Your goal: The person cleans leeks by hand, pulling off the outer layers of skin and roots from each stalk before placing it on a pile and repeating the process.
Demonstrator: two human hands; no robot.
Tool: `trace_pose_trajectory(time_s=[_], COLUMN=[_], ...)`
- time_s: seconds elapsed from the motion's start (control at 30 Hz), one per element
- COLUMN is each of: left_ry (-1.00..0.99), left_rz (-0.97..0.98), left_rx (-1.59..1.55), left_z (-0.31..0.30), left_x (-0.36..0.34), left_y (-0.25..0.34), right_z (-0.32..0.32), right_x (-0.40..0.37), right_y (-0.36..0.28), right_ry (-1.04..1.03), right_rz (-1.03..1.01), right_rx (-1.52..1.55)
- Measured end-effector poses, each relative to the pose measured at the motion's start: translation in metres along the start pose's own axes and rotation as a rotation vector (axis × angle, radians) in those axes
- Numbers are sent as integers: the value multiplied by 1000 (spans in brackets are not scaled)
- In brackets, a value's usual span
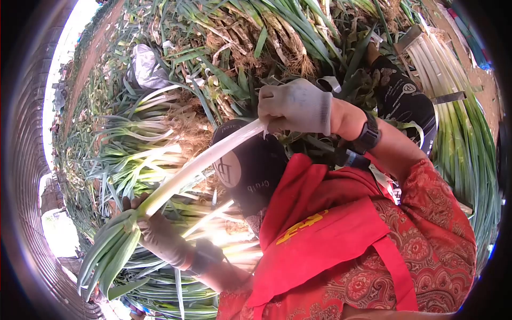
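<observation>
A long green onion [202,165] stretches slantwise between my two gloved hands, its white shaft clean and its green leaves [114,250] fanning out at the lower left. My right hand [294,105] is closed round the white root end, with a dark watch [368,133] on that wrist. Lower down, my left hand [164,237] grips the neck where the leaves begin; its fingers are partly behind the shaft. Beneath the shaft shows a dark knee covering [248,170] with a printed logo. A red apron [325,250] covers my front.
Untrimmed green onions with brown roots [266,42] lie heaped ahead. More bunches [144,160] spread at the left. Trimmed onions [458,133] are stacked at the right beside metal bars [448,98]. A white plastic bag [148,66] lies among leaves. A ridged wall [32,202] borders the left.
</observation>
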State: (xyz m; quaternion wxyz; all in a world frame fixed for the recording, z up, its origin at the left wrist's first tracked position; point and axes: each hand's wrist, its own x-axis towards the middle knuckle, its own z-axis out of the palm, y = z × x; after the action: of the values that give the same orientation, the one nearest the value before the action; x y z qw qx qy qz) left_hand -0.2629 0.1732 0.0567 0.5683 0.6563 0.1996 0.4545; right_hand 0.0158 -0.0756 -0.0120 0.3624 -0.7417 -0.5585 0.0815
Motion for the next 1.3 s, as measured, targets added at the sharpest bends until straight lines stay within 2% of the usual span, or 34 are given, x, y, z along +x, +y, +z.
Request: trace_pose_trajectory(time_s=[0.27,0.37,0.4,0.47,0.6,0.63,0.73,0.83,0.93,1.07,1.1,1.17,1.2,1.3], left_ry=[11,-7,-16,87,256,278,362,394,382,374,372,424,453,399], left_rz=[9,13,20,15,8,-8,-34,-54,-56,-81,-90,-15,-116,3], left_rx=[-62,-143,-162,-150,-129,-144,-108,-59,-60,-2,229,423,252,-22], left_z=[-3,-17,-22,-14,0,2,10,14,18,16,22,17,16,15], left_x=[12,17,18,15,12,11,10,8,7,7,3,6,5,2], left_y=[-20,-38,-42,-42,-38,-35,-32,-31,-28,-26,-21,-22,-22,-37], right_z=[2,3,4,5,24,19,19,6,0,13,16,24,18,19], right_x=[13,10,7,-3,-25,-33,-45,-48,-21,3,4,9,11,6], right_y=[6,3,-3,-18,-6,-8,-2,-8,-22,-15,-12,-12,-20,-17], right_ry=[-149,-142,-131,-106,278,193,137,70,257,186,174,152,144,185], right_rz=[9,-36,-69,-139,-452,-441,-491,-258,-141,-102,-110,-155,-163,-161], right_rx=[41,-7,-137,-396,-473,-544,-406,-259,-230,-226,-231,-236,-222,-208])
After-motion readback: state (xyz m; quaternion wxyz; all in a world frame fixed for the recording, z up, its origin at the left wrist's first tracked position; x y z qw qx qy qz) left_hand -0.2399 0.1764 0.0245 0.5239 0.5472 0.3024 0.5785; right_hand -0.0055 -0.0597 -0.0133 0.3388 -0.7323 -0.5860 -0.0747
